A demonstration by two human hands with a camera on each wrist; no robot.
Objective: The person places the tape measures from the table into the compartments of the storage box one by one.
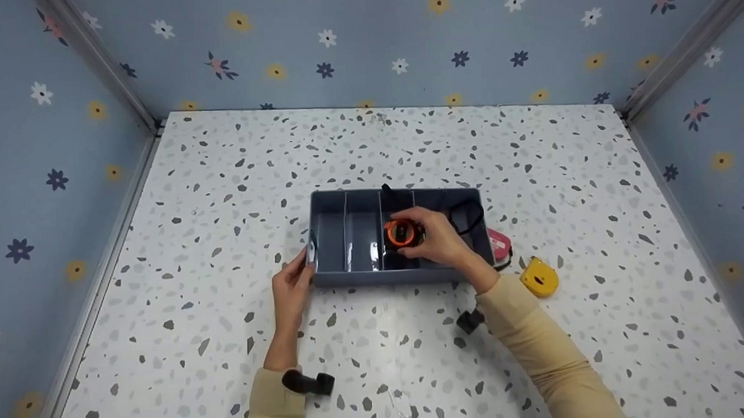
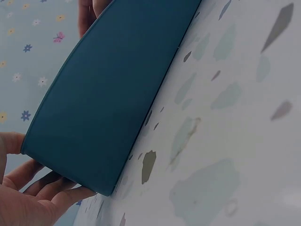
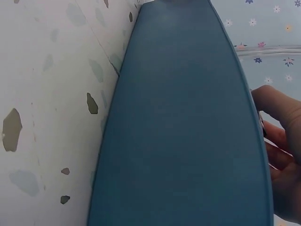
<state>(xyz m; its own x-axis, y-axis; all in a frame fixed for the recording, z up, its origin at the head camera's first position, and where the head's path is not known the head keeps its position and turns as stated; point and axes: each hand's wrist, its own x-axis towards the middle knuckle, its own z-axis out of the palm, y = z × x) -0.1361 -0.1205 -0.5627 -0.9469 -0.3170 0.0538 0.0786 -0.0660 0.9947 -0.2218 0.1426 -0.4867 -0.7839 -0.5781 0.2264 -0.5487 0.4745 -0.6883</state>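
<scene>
A grey-blue divided box (image 1: 387, 278) stands on the table, its long side wall filling much of both wrist views. My left hand (image 1: 292, 292) grips its left end, thumb at the rim and fingers against the outer wall, as the left wrist view shows. Over the middle compartments, my right hand (image 1: 441, 240) holds a round orange and black tape measure (image 1: 400, 233) between thumb and fingers. In the right wrist view the box wall (image 3: 178, 117) hides most of what this hand (image 3: 284, 141) holds.
Right of the box lies a yellow tape measure (image 1: 539, 278). A red thing with a black edge (image 1: 499, 246) sits against the box's right end, partly hidden. A black loop (image 1: 480, 215) shows in the right compartment. Flowered panels (image 1: 365, 46) border the speckled table (image 1: 232, 177).
</scene>
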